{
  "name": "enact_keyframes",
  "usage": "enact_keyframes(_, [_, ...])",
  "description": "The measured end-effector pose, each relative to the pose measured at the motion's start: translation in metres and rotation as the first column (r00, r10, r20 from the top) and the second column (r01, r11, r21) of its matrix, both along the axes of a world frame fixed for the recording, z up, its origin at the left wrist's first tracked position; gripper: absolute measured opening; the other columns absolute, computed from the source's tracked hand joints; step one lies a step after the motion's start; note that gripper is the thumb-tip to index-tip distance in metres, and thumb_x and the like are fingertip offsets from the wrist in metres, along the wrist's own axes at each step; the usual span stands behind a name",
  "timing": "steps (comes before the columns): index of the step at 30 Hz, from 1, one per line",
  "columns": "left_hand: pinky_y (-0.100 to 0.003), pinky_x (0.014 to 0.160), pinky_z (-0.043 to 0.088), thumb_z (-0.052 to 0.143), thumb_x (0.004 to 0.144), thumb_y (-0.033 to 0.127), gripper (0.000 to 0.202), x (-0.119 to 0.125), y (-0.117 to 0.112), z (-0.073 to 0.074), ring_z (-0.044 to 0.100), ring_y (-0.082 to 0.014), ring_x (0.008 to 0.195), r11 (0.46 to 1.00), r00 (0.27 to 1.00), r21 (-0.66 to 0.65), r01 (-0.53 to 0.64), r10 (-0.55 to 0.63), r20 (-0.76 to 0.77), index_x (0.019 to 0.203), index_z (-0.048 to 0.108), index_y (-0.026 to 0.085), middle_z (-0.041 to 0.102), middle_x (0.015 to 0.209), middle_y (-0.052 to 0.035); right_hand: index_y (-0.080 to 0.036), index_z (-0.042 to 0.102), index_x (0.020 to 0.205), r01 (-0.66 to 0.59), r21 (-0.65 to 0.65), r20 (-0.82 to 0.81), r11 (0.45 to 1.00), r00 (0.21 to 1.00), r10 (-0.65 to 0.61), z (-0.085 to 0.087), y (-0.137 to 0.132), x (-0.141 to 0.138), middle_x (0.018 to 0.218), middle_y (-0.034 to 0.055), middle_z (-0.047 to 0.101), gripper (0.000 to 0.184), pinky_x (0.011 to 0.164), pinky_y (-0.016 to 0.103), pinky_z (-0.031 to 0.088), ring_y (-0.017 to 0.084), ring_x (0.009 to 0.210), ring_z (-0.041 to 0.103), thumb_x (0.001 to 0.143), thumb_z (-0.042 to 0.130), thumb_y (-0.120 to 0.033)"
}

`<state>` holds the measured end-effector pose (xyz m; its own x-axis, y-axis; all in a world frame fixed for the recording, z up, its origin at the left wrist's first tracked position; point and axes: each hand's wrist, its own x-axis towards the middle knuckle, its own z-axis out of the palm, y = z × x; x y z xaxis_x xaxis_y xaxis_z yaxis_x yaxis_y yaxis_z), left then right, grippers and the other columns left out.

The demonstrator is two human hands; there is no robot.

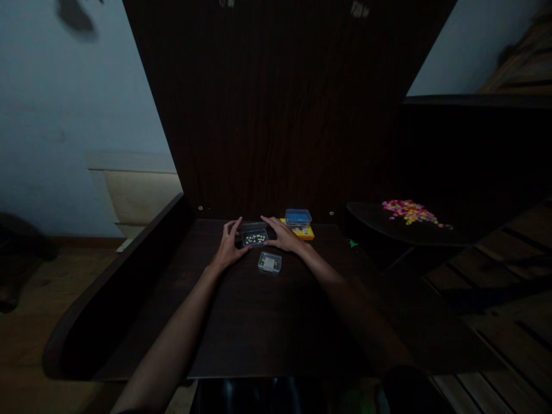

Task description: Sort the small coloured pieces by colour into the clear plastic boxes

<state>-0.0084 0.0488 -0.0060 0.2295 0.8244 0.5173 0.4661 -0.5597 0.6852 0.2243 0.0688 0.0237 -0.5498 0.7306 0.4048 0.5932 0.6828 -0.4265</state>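
Note:
A small clear plastic box [254, 237] with tiny pale pieces inside stands open on the dark wooden table [241, 322]. My left hand [228, 244] holds its left side, fingers curled round the edge. My right hand [281, 234] grips its right side and the raised lid. A second small clear box [269, 262], closed, lies just in front of them, untouched.
A blue-filled clear box [298, 217] sits on a yellow box [304, 232] behind my right hand. A heap of small pink and yellow pieces [409, 211] lies on a dark side shelf at right. A tall dark panel [280, 103] backs the table.

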Motion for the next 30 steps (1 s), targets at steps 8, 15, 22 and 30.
enact_keyframes(8, [-0.045, 0.105, 0.038, 0.064, 0.078, 0.027, 0.084, 0.005, 0.001, 0.001, 0.046, -0.0253, 0.121, 0.999, 0.965, 0.029, 0.019, -0.011, -0.261, 0.148, 0.017, 0.023, 0.049, 0.13, -0.0109, -0.027, 0.03, 0.145, 0.022, 0.054, 0.063, 0.998, 0.998, -0.025, -0.011, -0.004, 0.01, 0.117, 0.0084, 0.047, 0.079, 0.097, 0.044, 0.042, 0.023, 0.11, 0.048, 0.077, 0.07, -0.028])
enact_keyframes(15, [-0.041, 0.1, 0.042, 0.057, 0.084, 0.032, 0.068, 0.006, 0.002, -0.003, 0.049, -0.0226, 0.112, 0.997, 0.947, 0.056, 0.044, -0.024, -0.321, 0.145, 0.028, 0.026, 0.049, 0.119, -0.0084, -0.029, 0.048, 0.135, -0.011, 0.107, 0.107, 0.994, 0.994, 0.0, -0.02, -0.007, 0.016, 0.118, 0.0098, 0.051, 0.055, 0.099, 0.047, 0.041, 0.024, 0.114, 0.047, 0.082, 0.064, -0.034])
enact_keyframes(22, [-0.047, 0.099, 0.042, 0.053, 0.086, 0.034, 0.046, 0.007, 0.001, -0.002, 0.047, -0.0258, 0.109, 0.989, 0.909, 0.124, 0.076, -0.017, -0.416, 0.131, 0.052, 0.021, 0.05, 0.116, -0.0113, -0.025, 0.046, 0.136, -0.041, 0.053, 0.038, 0.998, 0.999, 0.039, -0.034, -0.009, 0.016, 0.142, 0.0105, 0.044, 0.052, 0.109, 0.051, 0.03, 0.025, 0.137, 0.03, 0.087, 0.058, -0.033])
enact_keyframes(30, [-0.051, 0.106, 0.038, 0.051, 0.088, 0.033, 0.042, 0.006, 0.004, -0.006, 0.039, -0.0286, 0.13, 0.982, 0.908, 0.136, 0.133, -0.066, -0.413, 0.128, 0.055, 0.021, 0.046, 0.137, -0.012, -0.024, 0.044, 0.137, -0.04, 0.022, -0.013, 0.999, 0.999, 0.041, -0.039, -0.01, 0.01, 0.144, 0.0087, 0.041, 0.05, 0.112, 0.051, 0.028, 0.023, 0.138, 0.028, 0.09, 0.054, -0.033])
